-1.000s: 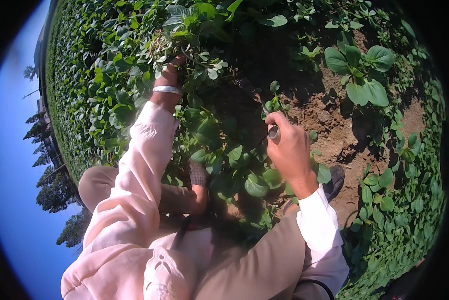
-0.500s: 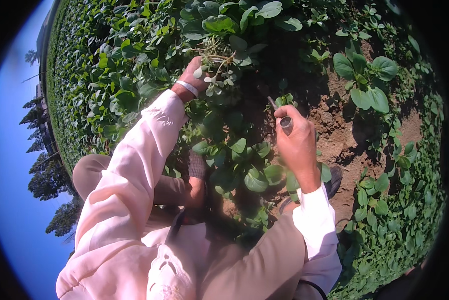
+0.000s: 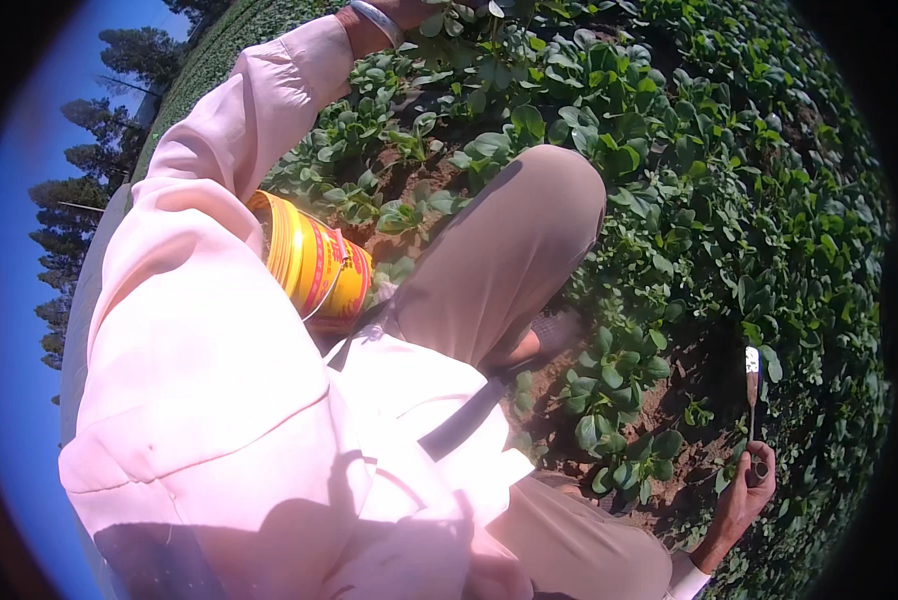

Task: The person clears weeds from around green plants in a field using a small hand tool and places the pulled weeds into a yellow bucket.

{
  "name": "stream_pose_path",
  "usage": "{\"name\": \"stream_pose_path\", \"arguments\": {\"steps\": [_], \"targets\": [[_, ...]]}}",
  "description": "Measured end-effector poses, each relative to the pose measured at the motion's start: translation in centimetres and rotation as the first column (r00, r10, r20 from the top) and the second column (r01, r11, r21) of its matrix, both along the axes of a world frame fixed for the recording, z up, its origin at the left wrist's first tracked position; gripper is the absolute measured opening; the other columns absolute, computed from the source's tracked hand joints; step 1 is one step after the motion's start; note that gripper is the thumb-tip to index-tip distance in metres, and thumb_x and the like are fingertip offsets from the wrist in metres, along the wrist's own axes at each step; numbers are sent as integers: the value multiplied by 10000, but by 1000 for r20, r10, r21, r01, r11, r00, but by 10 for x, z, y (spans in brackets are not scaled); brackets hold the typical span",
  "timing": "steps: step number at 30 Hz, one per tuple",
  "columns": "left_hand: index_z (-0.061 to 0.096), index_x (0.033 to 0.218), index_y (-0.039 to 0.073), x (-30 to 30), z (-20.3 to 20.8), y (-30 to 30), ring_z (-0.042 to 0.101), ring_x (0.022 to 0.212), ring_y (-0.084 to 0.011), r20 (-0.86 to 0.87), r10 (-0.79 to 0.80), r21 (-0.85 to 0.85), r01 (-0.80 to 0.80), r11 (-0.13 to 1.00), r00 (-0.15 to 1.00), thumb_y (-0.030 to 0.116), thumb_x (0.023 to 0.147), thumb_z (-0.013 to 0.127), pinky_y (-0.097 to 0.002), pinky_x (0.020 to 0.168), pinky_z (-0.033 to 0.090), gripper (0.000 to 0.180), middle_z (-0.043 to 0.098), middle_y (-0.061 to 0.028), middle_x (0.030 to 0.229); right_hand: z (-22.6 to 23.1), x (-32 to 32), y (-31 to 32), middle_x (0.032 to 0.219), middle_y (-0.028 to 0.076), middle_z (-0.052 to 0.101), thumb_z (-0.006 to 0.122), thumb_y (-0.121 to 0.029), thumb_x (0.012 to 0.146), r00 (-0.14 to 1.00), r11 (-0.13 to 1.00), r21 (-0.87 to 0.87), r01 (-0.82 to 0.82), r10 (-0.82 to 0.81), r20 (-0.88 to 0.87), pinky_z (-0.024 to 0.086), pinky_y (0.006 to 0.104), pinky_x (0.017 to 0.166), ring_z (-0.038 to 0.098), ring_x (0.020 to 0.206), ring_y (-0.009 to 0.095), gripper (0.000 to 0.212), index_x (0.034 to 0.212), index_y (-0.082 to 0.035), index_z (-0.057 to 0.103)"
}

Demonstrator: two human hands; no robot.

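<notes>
One bladed tool (image 3: 752,380), right grip (image 3: 744,495), tip and long axis toward view's top

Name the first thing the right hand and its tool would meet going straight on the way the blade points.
Probably the green leaves just past the blade of the hand tool in the right hand; depth is unclear, so it might pass above them.

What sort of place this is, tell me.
Probably a crop field: low, broad-leaved green plants rooted in brown soil, and a slim, metal-bladed hand tool in the person's right hand.
</notes>
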State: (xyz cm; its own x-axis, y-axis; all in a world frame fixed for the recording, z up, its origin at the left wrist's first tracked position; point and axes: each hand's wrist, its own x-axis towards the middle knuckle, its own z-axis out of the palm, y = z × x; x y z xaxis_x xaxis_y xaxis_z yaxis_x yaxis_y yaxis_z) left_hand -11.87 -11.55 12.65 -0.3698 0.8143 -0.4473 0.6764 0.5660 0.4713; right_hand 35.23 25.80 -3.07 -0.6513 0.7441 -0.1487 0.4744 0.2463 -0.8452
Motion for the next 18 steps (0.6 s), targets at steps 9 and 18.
{"name": "stream_pose_path", "arguments": {"steps": [9,18], "targets": [[578,1218,49,78,96,-404,622,1031,-306,-727,479,-261,-844,469,491,341,851,659,-398,871,507,476,625,-192,1156,82,-136,-18,795,81,628,629,-74,825,936,893,283,-350,322,144,461,335,706,563,785,197,145,927,7,693],[635,1001,34,72,8,-441,663,878,-333,-553,595,-285,-804,522,582,307,785,671,-425,764,510,350,682,-179,935,32,-107,-20,775,-44,486,524,2,870,931,939,31,-343,335,147,342,218,631,425,694,67,81,923,-19,581]]}}
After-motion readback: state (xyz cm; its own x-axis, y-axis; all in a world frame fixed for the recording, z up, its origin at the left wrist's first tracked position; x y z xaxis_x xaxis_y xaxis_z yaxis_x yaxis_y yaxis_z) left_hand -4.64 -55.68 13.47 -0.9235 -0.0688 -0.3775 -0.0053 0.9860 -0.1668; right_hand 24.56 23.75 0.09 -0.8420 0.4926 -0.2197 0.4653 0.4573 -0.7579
